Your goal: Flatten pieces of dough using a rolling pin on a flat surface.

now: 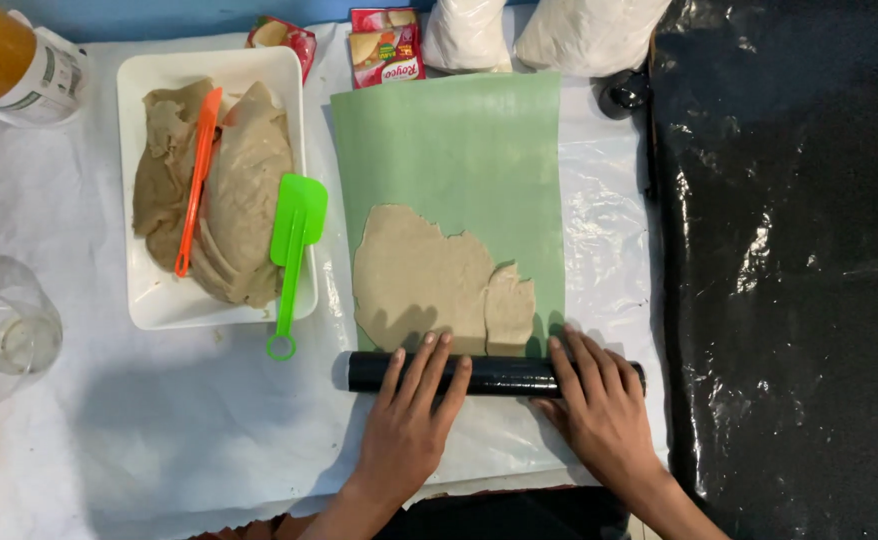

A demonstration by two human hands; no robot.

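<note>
Hands [409, 425] [599, 410] (two), one roller [494, 373], two spatulas [294, 255] [197, 180]

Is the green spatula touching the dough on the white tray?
Apart. The head view shows bare tray between the green spatula and the dough.

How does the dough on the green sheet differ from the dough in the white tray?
The dough on the green sheet lies rolled thin and flat, with a ragged, split edge; the dough in the white tray is piled in thick folded layers. The sheet dough is bare on top, while an orange tool rests across the tray dough. The sheet dough lies just beyond the black roller under both hands; the tray dough sits apart, to the left. Both are pale brown.
</note>
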